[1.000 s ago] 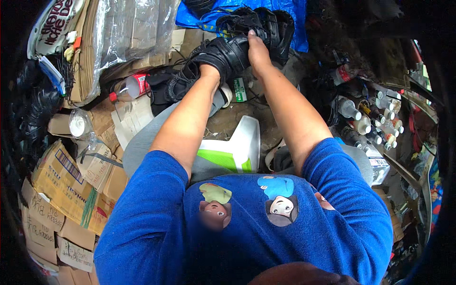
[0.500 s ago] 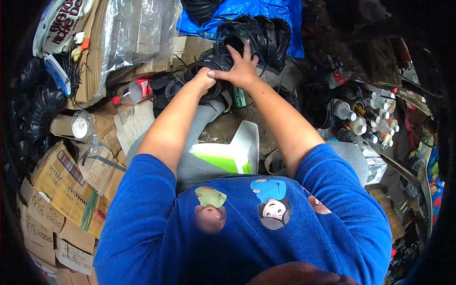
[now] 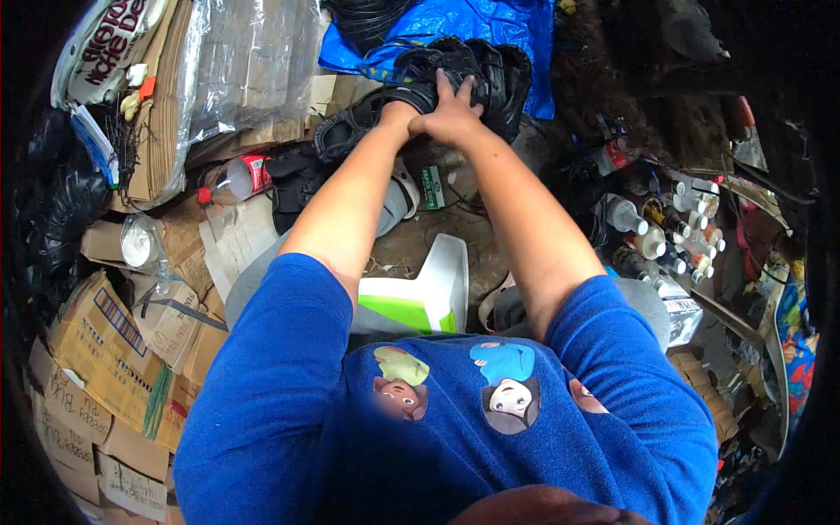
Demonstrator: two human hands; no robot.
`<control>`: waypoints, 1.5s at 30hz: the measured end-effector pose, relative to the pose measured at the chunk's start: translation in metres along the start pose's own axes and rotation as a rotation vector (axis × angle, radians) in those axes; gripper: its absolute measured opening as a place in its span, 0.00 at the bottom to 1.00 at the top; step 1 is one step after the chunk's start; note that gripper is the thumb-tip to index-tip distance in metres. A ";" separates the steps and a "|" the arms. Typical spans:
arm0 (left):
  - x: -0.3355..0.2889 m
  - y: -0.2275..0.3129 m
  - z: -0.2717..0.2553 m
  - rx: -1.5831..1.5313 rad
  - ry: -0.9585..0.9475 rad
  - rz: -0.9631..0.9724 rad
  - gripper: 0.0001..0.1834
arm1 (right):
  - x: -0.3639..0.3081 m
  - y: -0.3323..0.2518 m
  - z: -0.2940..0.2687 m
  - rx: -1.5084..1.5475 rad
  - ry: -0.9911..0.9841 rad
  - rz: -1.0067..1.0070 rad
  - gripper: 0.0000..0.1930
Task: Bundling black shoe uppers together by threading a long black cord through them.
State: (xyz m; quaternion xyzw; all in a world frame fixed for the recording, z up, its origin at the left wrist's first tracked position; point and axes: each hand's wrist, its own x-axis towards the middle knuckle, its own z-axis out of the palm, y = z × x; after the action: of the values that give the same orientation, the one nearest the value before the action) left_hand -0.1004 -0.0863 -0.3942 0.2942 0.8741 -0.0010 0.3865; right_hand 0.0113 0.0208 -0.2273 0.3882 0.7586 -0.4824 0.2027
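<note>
A bunch of black strapped items that look like sandals or shoes (image 3: pixel 503 79) lies ahead of me, partly on a blue plastic sheet (image 3: pixel 525 26). My right hand (image 3: pixel 451 114) rests on them, fingers stretched out and apart, its thumb next to my left wrist. My left hand (image 3: pixel 401 115) reaches in among the black straps; its fingers are hidden behind them. Left of it sits another rounded black piece (image 3: pixel 339 136), perhaps a shoe. A small green packet (image 3: pixel 431 187) lies on the ground below my hands.
Between my legs is a white and green plastic piece (image 3: pixel 442 271). Stacked flat cardboard (image 3: pixel 166 96) and a clear bottle with a red cap (image 3: pixel 234 180) lie left, above more cardboard boxes (image 3: pixel 114 324). Several plastic bottles (image 3: pixel 652 241) crowd the right, beside a small white box (image 3: pixel 682 317).
Both hands have shifted slightly right and my left hand has gone deeper among the black straps. A rounded black piece now shows left of my left wrist.
</note>
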 end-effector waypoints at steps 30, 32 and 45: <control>-0.254 0.062 -0.169 -0.754 -0.110 0.275 0.05 | 0.023 0.055 0.077 0.508 0.386 -0.080 0.41; -0.262 0.058 -0.172 -0.689 -0.150 0.276 0.03 | 0.036 0.059 0.080 0.514 0.436 -0.035 0.39; -0.305 0.054 -0.228 -0.711 0.026 0.400 0.16 | 0.055 0.073 0.064 0.441 0.624 0.337 0.38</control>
State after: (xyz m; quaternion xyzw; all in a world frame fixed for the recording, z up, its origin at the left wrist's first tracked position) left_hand -0.0654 -0.1460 -0.0158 0.3065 0.7502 0.3803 0.4457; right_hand 0.0303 0.0029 -0.3360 0.6686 0.5880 -0.4525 -0.0490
